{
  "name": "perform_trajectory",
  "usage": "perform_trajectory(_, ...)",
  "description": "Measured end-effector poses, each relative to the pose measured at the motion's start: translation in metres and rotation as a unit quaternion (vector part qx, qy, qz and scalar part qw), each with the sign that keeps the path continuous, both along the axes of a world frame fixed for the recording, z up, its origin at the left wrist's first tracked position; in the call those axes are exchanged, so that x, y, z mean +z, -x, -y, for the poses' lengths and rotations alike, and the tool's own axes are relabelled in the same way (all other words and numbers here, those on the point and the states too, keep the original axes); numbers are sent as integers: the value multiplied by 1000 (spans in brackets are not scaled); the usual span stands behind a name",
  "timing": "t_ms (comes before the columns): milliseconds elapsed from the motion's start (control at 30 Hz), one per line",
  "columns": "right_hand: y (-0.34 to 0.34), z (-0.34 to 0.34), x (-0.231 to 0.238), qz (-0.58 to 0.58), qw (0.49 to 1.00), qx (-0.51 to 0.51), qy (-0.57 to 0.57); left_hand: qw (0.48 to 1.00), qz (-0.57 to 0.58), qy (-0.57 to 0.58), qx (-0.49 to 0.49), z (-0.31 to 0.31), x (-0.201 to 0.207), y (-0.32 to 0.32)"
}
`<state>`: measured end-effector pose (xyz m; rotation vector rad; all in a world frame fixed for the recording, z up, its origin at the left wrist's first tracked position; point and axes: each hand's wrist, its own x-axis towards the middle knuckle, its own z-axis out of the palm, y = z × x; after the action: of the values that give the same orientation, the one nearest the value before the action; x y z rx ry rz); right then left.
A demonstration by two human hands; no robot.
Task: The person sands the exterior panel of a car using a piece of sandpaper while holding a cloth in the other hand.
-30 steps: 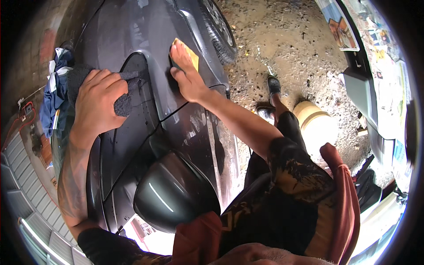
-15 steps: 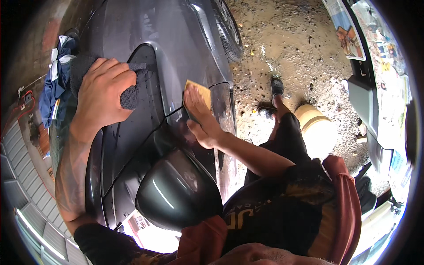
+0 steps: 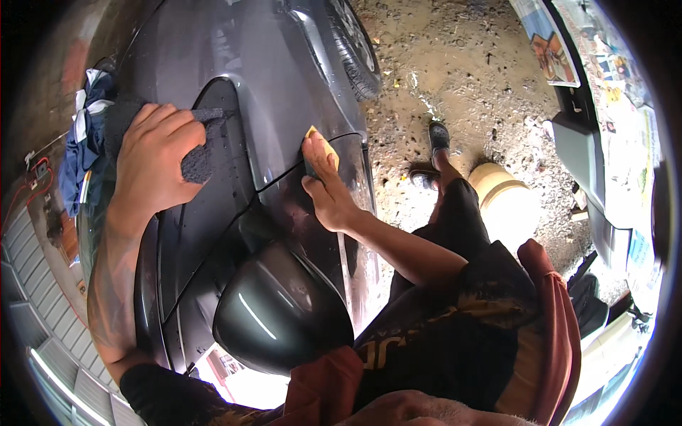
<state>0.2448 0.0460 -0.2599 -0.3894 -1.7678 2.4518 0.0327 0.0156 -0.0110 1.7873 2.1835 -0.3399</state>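
Observation:
My left hand (image 3: 158, 160) grips a bunched dark grey cloth (image 3: 196, 165) at the base of the windscreen, with part of the cloth spread out beyond the knuckles. My right hand (image 3: 328, 188) lies with its fingers pressed together over a yellow sheet of sandpaper (image 3: 331, 154), against the dark grey car's side panel near the gap between fender and door. Most of the sheet is hidden beneath the fingers. The car's fender (image 3: 273, 135) has a dull, scuffed-looking surface. Below my hands bulges the glossy black side mirror (image 3: 280, 312).
Up ahead is the front wheel (image 3: 355, 53). A pale round bucket (image 3: 501, 195) stands on the wet, gritty ground beside my sandalled feet. Dark blue clothing (image 3: 85, 153) lies on the car at the left. Grey panels and paper sheets (image 3: 561, 57) line the right side.
My right hand has slid slightly outward across the panel with the sandpaper, and less of the sheet shows. My left hand stays on the cloth. The whole view has shifted a little.

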Motion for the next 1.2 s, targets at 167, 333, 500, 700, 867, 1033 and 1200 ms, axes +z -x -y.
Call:
perform_trajectory(167, 42, -15, -11, -4, 994, -17, -112, 1000, -14, 7, -6, -11, 12, -3)
perform_trajectory(333, 30, -11, -25, -2, 992, -65, -108, 1000, -10, -5, -17, -14, -4, 4)
perform_trajectory(500, 84, -16, -23, -10, 982, -117, -150, 1000, -5, -20, -17, -13, -3, 3)
perform_trajectory(700, 116, -63, -18, -95, 966, -115, -210, 999, -7, -29, -16, -21, 0, 2)
perform_trajectory(867, 80, -20, 3, -124, 972, -6, -201, 1000, -3, 1, 13, 3, 5, 3)
perform_trajectory(1033, 167, -99, -12, -185, 946, -105, -246, 1000, -2, -22, -13, -25, -2, 5)
perform_trajectory(1200, 145, -30, 14, -187, 957, -53, -217, 1000, 11, -11, 18, 13, 2, 4)
